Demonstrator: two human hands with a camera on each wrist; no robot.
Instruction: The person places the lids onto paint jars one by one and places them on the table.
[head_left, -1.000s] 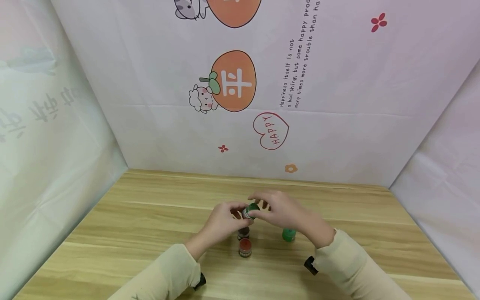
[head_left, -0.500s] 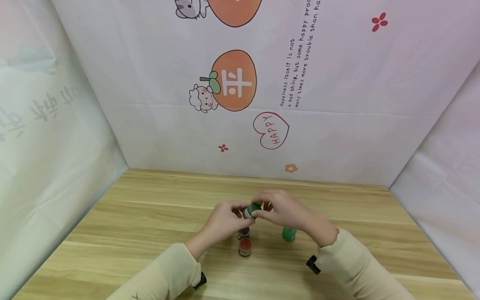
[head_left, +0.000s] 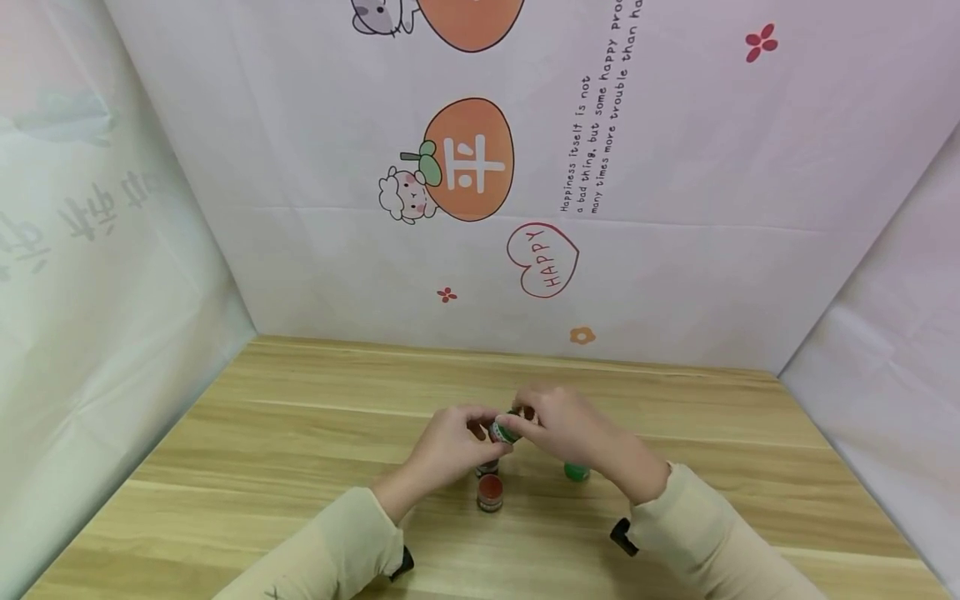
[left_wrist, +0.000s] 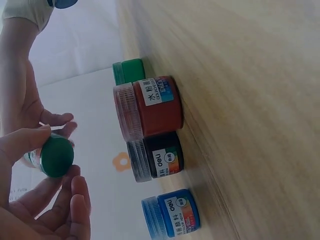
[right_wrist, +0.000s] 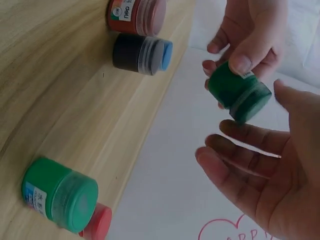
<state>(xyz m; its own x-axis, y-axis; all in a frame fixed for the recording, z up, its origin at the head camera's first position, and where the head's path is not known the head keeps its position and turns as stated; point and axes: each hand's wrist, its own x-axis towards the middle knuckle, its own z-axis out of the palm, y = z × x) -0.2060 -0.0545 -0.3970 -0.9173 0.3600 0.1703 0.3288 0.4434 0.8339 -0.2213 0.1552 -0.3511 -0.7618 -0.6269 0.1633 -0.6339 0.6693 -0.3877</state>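
A small dark green paint jar (head_left: 501,432) is raised above the table, tilted. My left hand (head_left: 453,442) grips its body between thumb and fingers; the jar's green base (left_wrist: 57,156) faces the left wrist camera. Around the lid (right_wrist: 251,103) my right hand (right_wrist: 265,160) is spread loosely, index fingertip right at the lid's edge and thumb beside it. Below my left hand stand a red-brown paint jar (head_left: 491,493) and a black paint jar (left_wrist: 162,157). A brighter green paint jar (head_left: 577,472) stands under my right wrist.
A blue paint jar (left_wrist: 179,212) stands beyond the black one, hidden in the head view. A pinkish-red jar (right_wrist: 100,221) shows behind the bright green one. The wooden table (head_left: 300,400) ends at a printed white backdrop (head_left: 337,283).
My right hand has turned slightly about the lid, its thumb shifting across the jar and its fingers drawing back to the right. The left hand has kept its grip, with the jar tilting a little.
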